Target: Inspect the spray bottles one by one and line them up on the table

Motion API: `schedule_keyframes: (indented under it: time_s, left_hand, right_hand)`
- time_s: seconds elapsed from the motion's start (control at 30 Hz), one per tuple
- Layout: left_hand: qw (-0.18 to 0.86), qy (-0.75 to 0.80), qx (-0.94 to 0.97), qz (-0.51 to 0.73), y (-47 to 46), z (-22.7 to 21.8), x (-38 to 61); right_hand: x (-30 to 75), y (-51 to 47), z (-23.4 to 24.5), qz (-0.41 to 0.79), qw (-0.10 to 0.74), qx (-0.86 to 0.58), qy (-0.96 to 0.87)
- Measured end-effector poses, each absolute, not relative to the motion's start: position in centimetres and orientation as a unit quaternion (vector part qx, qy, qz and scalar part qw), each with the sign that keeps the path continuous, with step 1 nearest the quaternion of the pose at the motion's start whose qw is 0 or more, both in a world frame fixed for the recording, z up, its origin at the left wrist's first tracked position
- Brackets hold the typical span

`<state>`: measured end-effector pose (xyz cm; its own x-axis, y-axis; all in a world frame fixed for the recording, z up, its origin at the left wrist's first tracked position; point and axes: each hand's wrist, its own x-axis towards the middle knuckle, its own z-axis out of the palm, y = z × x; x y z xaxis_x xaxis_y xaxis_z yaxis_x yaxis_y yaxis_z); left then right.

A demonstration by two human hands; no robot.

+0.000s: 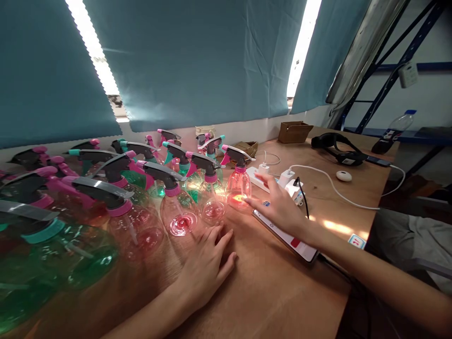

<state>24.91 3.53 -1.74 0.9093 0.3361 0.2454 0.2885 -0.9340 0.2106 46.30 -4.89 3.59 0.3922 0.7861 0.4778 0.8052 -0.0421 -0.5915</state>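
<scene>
My left hand (205,268) rests spread on the counter (278,301); my right hand (284,210), unclasped, apparently reaches toward a pink trigger spray bottle (237,182) — contact unclear; gripping would require closure.

widest free room: bare counter (261,296) between left hand (204,264) and phone (285,237), running to the near edge; a hand could slide through low. left side blocked: spray bottles (136,230) packed tight, triggers overlapping. left hand lies just in front of the row. red bottle (239,186) ends it, right hand (282,207) near, over the phone. beyond that hand, power strip (257,180), plugs (286,178) and black cable (303,195) obstruct. right of these some room, but white cable (367,207) crosses; headset (349,157) stands behind. curtain (197,61) bounds the back.
</scene>
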Motion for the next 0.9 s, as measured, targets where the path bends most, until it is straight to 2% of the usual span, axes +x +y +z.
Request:
schedule_keyframes:
  time_s: [0.1, 0.33, 0.47, 0.73, 0.9]
  left_hand:
    - [0.075, 0.158, 0.974, 0.143, 3.4, -1.8, 24.1]
    - [0.039, 0.195, 0.968, 0.155, 3.0, -1.7, 18.4]
    - [0.028, 0.242, 0.959, 0.148, 2.0, -1.3, 12.4]
    - [0.032, 0.362, 0.923, 0.124, -1.6, 0.1, -1.3]
    - [0.036, 0.436, 0.884, 0.166, -3.1, -0.1, -9.0]
  right_hand:
    - [43.2, -7.1, 2.4, -0.033, 0.397, -0.651, -0.646]
    - [36.6, -7.1, 0.1, 0.102, 0.292, -0.574, -0.758]
    - [32.7, -5.9, -1.1, 0.113, 0.243, -0.545, -0.795]
    - [21.4, -3.2, -2.0, 0.106, 0.231, -0.466, -0.848]
    - [13.3, -1.9, -1.8, 0.125, 0.239, -0.389, -0.881]
